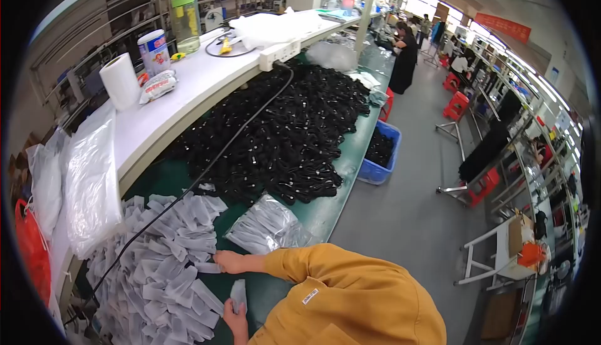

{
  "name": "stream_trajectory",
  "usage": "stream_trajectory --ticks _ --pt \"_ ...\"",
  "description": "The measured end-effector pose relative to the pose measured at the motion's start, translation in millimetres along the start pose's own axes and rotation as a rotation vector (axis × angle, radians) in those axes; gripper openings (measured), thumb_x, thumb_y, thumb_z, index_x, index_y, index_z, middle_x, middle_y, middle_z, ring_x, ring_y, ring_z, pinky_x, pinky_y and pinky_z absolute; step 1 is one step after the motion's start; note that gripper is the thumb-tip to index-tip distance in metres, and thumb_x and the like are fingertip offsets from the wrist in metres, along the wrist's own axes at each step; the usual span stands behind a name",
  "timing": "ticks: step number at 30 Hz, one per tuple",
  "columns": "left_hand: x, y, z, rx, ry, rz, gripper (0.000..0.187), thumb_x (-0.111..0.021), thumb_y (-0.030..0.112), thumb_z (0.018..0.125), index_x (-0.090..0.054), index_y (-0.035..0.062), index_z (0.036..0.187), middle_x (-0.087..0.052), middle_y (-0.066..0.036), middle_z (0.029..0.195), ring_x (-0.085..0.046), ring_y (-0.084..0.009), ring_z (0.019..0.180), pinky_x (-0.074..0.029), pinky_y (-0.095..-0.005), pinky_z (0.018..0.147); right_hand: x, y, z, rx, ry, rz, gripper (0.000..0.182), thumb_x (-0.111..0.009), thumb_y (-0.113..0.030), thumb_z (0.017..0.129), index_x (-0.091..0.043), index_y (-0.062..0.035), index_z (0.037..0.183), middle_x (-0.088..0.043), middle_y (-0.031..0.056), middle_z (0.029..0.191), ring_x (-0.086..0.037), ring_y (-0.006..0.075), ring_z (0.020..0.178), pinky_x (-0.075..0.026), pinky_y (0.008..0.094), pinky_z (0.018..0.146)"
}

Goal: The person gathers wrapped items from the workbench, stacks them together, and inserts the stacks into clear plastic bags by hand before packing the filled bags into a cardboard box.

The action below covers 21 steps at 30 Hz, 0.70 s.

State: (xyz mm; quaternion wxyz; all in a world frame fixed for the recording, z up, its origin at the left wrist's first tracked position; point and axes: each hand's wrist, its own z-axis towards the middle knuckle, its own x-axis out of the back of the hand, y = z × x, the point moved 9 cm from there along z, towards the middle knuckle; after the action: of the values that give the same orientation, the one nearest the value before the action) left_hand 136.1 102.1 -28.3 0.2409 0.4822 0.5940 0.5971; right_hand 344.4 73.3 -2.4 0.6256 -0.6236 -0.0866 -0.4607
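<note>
My right hand, the upper one in view, pinches the end of a pale grey strip-like packet at the right edge of a large heap of similar packets. Below it, my left hand holds another pale packet upright between thumb and fingers. The two hands are apart over the green table. Just beyond my right hand lies a clear plastic bag with grey packets inside.
A big pile of black strap-like items covers the table behind. A black cable crosses both heaps from a power strip on the white shelf. A blue crate stands on the floor; another person is farther back.
</note>
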Motion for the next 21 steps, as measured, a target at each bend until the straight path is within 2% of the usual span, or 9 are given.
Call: stream_trajectory --ticks 2,5,9,12,14,15,16,19,21 --pt "-14 31 -10 -0.027 -0.143 0.209 0.031 -0.070 0.006 0.077 -0.062 -0.0032 0.105 -0.063 -0.019 0.106 -0.053 -0.0376 0.112 -0.041 -0.0432 0.098 6 -5 -26 -0.024 -0.068 0.091 0.024 -0.066 -0.004 0.070 -0.057 0.0006 0.091 -0.057 0.0203 0.095 -0.060 0.0430 0.091 -0.049 0.0477 0.077" --pt "-34 34 -17 -0.530 -0.212 0.542 0.024 -0.070 0.003 0.069 -0.064 0.0014 0.092 -0.060 -0.020 0.116 -0.049 -0.0399 0.117 -0.041 -0.0470 0.096 1 -17 -67 0.134 -0.186 0.055 0.019 -0.066 -0.004 0.072 -0.057 -0.0001 0.089 -0.056 0.0190 0.095 -0.060 0.0408 0.090 -0.048 0.0469 0.077" --pt "-34 128 -45 -0.803 0.110 0.693 0.016 -0.071 0.008 0.066 -0.063 0.0032 0.079 -0.052 -0.020 0.124 -0.043 -0.0438 0.122 -0.033 -0.0577 0.104 0 -28 -101 0.112 -0.271 0.102 0.014 -0.063 -0.004 0.075 -0.057 -0.0008 0.087 -0.055 0.0176 0.093 -0.060 0.0386 0.089 -0.049 0.0453 0.075" --pt "-43 64 -21 -0.743 -0.096 0.636 0.025 -0.074 0.014 0.067 -0.061 0.0041 0.086 -0.056 -0.018 0.114 -0.048 -0.0409 0.114 -0.032 -0.0584 0.104 0 -37 -115 0.131 -0.318 0.060 0.015 -0.063 -0.006 0.077 -0.058 -0.0018 0.090 -0.052 0.0161 0.093 -0.058 0.0363 0.087 -0.049 0.0445 0.073" --pt "-44 24 -8 -0.681 -0.132 0.601 0.035 -0.075 0.032 0.067 -0.061 0.0100 0.091 -0.059 -0.016 0.113 -0.054 -0.0390 0.105 -0.040 -0.0542 0.090 23 -46 -122 0.123 -0.104 0.058 0.020 -0.066 -0.010 0.074 -0.059 -0.0031 0.092 -0.052 0.0164 0.096 -0.059 0.0373 0.084 -0.049 0.0458 0.070" --pt "-44 17 -6 -0.694 -0.126 0.617 0.035 -0.075 0.033 0.068 -0.061 0.0103 0.091 -0.059 -0.015 0.113 -0.054 -0.0387 0.105 -0.041 -0.0532 0.089 36 -55 -125 0.123 0.002 0.054 0.023 -0.067 -0.012 0.073 -0.060 -0.0037 0.092 -0.052 0.0165 0.098 -0.059 0.0378 0.082 -0.049 0.0465 0.068" --pt "-45 15 -5 -0.706 -0.116 0.632 0.036 -0.075 0.035 0.068 -0.062 0.0105 0.091 -0.060 -0.015 0.113 -0.054 -0.0385 0.104 -0.041 -0.0523 0.087 54 -77 -131 0.166 -0.005 0.014 0.032 -0.070 -0.014 0.073 -0.058 -0.0026 0.101 -0.048 0.0169 0.105 -0.059 0.0372 0.086 -0.050 0.0461 0.072" --pt "-41 -22 10 -0.738 -0.114 0.684 0.037 -0.076 0.037 0.068 -0.062 0.0115 0.091 -0.059 -0.013 0.115 -0.054 -0.0374 0.105 -0.041 -0.0511 0.086 42 -95 -150 0.170 -0.244 -0.039 0.037 -0.073 -0.018 0.072 -0.057 -0.0013 0.101 -0.049 0.0177 0.105 -0.060 0.0384 0.085 -0.050 0.0467 0.071" --pt "-43 -31 17 -0.758 -0.110 0.716 0.038 -0.077 0.038 0.067 -0.062 0.0124 0.091 -0.059 -0.013 0.117 -0.054 -0.0368 0.106 -0.041 -0.0514 0.086 20 -72 -162 0.116 -0.201 -0.107 0.031 -0.070 -0.016 0.075 -0.056 -0.0004 0.097 -0.051 0.0188 0.101 -0.061 0.0385 0.083 -0.050 0.0470 0.072"
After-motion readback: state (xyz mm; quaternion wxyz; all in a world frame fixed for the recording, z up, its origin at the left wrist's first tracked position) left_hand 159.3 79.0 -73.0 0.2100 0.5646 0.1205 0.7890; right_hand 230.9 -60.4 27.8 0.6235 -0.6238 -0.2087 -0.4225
